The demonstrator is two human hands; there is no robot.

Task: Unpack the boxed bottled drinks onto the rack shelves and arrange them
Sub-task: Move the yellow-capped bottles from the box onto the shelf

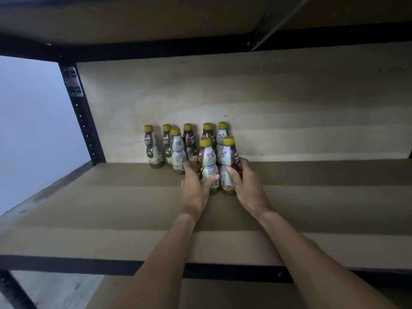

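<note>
Several small drink bottles with yellow caps and brown-and-white labels stand upright on the brown rack shelf [111, 210], close to the back wall. A back row of bottles [153, 146] runs along the wall, with three bottles in front of it. My left hand [196, 188] grips the front middle bottle [208, 161], its thumb across the label. My right hand [245, 186] grips the front right bottle [229, 157] beside it. Both bottles stand on the shelf and touch each other.
A black perforated upright [82, 117] stands at the shelf's left rear corner. The shelf above [156, 23] hangs low overhead. A black front rail [89, 264] edges the shelf, with a lower shelf beneath. Bare shelf board stretches right of the bottles.
</note>
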